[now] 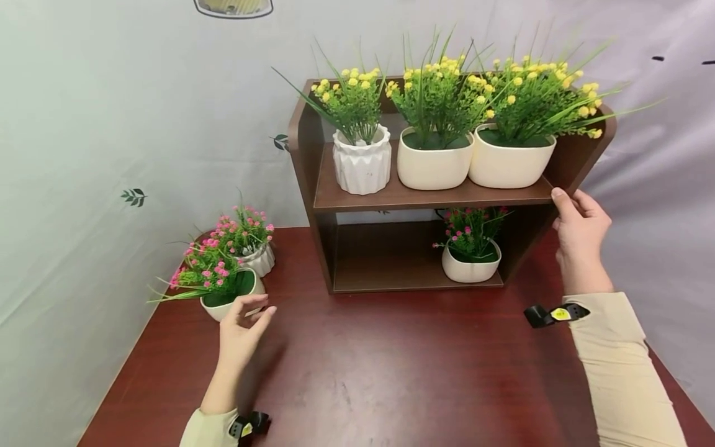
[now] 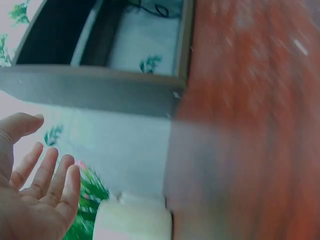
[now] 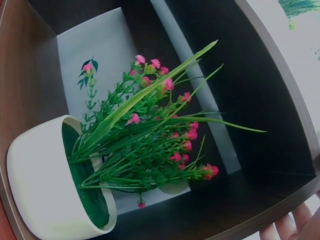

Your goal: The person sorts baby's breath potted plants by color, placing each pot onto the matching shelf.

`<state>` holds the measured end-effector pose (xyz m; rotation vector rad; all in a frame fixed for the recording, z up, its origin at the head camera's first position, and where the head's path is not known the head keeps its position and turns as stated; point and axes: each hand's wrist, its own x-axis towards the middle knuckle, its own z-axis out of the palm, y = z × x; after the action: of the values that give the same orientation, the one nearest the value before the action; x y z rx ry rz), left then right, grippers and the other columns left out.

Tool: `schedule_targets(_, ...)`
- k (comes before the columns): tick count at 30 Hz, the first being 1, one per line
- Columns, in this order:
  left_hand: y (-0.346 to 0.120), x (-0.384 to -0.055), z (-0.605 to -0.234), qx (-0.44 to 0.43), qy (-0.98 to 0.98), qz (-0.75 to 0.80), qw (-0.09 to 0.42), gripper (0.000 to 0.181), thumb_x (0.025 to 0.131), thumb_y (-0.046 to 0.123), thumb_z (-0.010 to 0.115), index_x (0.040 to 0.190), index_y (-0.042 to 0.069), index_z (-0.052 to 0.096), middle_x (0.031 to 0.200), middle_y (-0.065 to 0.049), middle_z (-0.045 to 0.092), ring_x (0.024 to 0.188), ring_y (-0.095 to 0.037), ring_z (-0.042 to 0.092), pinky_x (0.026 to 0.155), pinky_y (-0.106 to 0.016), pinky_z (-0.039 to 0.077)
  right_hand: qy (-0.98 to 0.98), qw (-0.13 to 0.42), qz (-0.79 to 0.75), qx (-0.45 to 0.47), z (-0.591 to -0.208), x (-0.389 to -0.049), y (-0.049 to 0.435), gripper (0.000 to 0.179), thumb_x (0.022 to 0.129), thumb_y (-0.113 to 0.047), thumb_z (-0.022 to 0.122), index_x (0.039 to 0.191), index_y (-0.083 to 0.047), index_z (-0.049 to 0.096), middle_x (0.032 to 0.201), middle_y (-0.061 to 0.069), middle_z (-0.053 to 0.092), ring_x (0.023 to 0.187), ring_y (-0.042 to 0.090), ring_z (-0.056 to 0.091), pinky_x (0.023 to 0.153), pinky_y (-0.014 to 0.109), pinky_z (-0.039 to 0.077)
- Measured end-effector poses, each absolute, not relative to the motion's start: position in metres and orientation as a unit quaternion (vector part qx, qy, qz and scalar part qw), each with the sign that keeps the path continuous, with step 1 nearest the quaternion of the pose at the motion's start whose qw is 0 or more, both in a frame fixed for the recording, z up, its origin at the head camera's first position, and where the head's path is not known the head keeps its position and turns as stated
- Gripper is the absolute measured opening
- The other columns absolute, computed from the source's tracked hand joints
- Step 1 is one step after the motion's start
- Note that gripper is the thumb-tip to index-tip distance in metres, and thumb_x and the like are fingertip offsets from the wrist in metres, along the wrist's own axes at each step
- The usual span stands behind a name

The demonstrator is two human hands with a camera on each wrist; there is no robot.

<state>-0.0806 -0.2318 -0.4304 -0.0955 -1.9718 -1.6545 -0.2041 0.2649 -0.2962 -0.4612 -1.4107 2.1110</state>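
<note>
My left hand [image 1: 241, 335] hovers over the table beside a cream oval pot of pink flowers [image 1: 215, 273]. In the left wrist view its fingers [image 2: 52, 182] are loosely bent, with nothing between them and the thumb. At the other side, my right hand [image 1: 583, 239] grips the right side panel of a dark brown two-tier shelf [image 1: 385, 264], thumb on the front edge at the middle board. In the right wrist view, fingertips [image 3: 286, 227] show at the outside of that panel. Inside the lower tier, at its right end, stands a cream pot with pink flowers [image 3: 55, 185].
On the upper tier stand a white fluted pot [image 1: 362, 162] and two cream oval pots [image 1: 434, 167], all with yellow flowers. Another white fluted pot [image 1: 261, 259] with pink flowers is behind the left one on the red-brown table [image 1: 391, 360]. A pale cloth [image 1: 212, 124] hangs behind.
</note>
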Motion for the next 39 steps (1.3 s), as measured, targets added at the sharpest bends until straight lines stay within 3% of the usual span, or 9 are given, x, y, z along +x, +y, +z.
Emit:
schedule_targets(6, -0.249, -0.079, -0.433, 0.035, -0.698, -0.639, 0.322, 0.025, 0.073, -0.026, 0.062, 0.095, -0.02, 0.052, 0.082, 0.009, 0.067, 0.075, 0.002, 0.065, 0.066, -0.01, 0.051, -0.519, 0.274, 0.787, -0.189, -0.296, -0.202, 0.267, 0.009, 0.075, -0.008, 0.079, 0.081, -0.013, 0.074, 0.063, -0.005, 0.063, 0.044, 0.007, 0.044, 0.041, 0.017, 0.037)
schedule_targets(13, -0.278, -0.08, -0.435, 0.121, -0.68, -0.625, 0.364, 0.032, 0.073, -0.018, 0.069, 0.099, -0.008, 0.055, 0.085, 0.003, 0.061, 0.075, -0.003, 0.062, 0.062, -0.008, 0.048, -0.519, 0.284, 0.786, -0.181, -0.297, -0.203, 0.267, 0.008, 0.075, -0.008, 0.079, 0.08, -0.013, 0.075, 0.061, -0.005, 0.061, 0.04, 0.007, 0.039, 0.04, 0.016, 0.034)
schedule_targets(22, -0.31, -0.086, -0.44, 0.169, -0.803, -0.494, 0.288, 0.063, 0.075, -0.005, 0.075, 0.124, -0.01, 0.037, 0.108, 0.003, 0.045, 0.092, 0.0, 0.046, 0.069, -0.002, 0.042, -0.528, 0.283, 0.779, -0.183, -0.296, -0.203, 0.268, 0.009, 0.076, -0.009, 0.079, 0.08, -0.015, 0.075, 0.064, -0.007, 0.063, 0.043, 0.006, 0.04, 0.041, 0.016, 0.035)
schedule_targets(27, -0.327, -0.09, -0.442, 0.166, -0.847, -0.456, 0.218, 0.074, 0.075, 0.001, 0.076, 0.132, -0.006, 0.029, 0.123, -0.015, 0.041, 0.103, -0.012, 0.043, 0.071, -0.001, 0.038, -0.534, 0.282, 0.776, -0.184, -0.297, -0.203, 0.268, 0.009, 0.076, -0.009, 0.078, 0.08, -0.017, 0.074, 0.065, -0.007, 0.064, 0.043, 0.006, 0.041, 0.041, 0.016, 0.036)
schedule_targets(29, -0.335, -0.093, -0.442, 0.137, -0.869, -0.436, 0.188, 0.081, 0.074, 0.003, 0.077, 0.137, -0.004, 0.026, 0.13, -0.023, 0.036, 0.115, -0.025, 0.038, 0.087, -0.011, 0.04, -0.532, 0.285, 0.776, -0.182, -0.296, -0.203, 0.268, 0.009, 0.076, -0.009, 0.078, 0.079, -0.017, 0.074, 0.064, -0.007, 0.064, 0.043, 0.005, 0.041, 0.041, 0.016, 0.036)
schedule_targets(31, -0.345, -0.097, -0.442, 0.093, -0.886, -0.423, 0.167, 0.087, 0.072, 0.004, 0.077, 0.141, -0.003, 0.025, 0.136, -0.028, 0.032, 0.126, -0.037, 0.031, 0.105, -0.031, 0.034, -0.533, 0.286, 0.776, -0.176, -0.296, -0.203, 0.268, 0.009, 0.077, -0.008, 0.077, 0.079, -0.017, 0.075, 0.064, -0.007, 0.064, 0.042, 0.005, 0.041, 0.041, 0.016, 0.035)
schedule_targets(34, -0.358, -0.101, -0.441, 0.038, -0.895, -0.422, 0.137, 0.09, 0.072, 0.005, 0.077, 0.144, -0.004, 0.023, 0.141, -0.032, 0.029, 0.134, -0.046, 0.021, 0.111, -0.058, 0.016, -0.538, 0.285, 0.776, -0.166, -0.295, -0.204, 0.266, 0.009, 0.078, -0.009, 0.077, 0.08, -0.016, 0.075, 0.063, -0.007, 0.063, 0.042, 0.005, 0.04, 0.042, 0.016, 0.034)
schedule_targets(37, -0.367, -0.103, -0.439, 0.025, -0.901, -0.421, 0.096, 0.084, 0.077, 0.009, 0.076, 0.143, -0.006, 0.026, 0.141, -0.032, 0.033, 0.133, -0.044, 0.026, 0.11, -0.06, 0.018, -0.54, 0.282, 0.776, -0.161, -0.296, -0.205, 0.265, 0.008, 0.078, -0.009, 0.077, 0.081, -0.016, 0.075, 0.063, -0.007, 0.062, 0.042, 0.006, 0.039, 0.042, 0.016, 0.034)
schedule_targets(39, -0.37, -0.104, -0.438, 0.029, -0.906, -0.415, 0.072, 0.083, 0.079, 0.013, 0.075, 0.144, -0.005, 0.026, 0.142, -0.031, 0.034, 0.131, -0.043, 0.029, 0.11, -0.054, 0.024, -0.54, 0.285, 0.776, -0.162, -0.297, -0.205, 0.265, 0.009, 0.078, -0.008, 0.076, 0.08, -0.016, 0.075, 0.063, -0.007, 0.062, 0.042, 0.006, 0.039, 0.042, 0.015, 0.034)
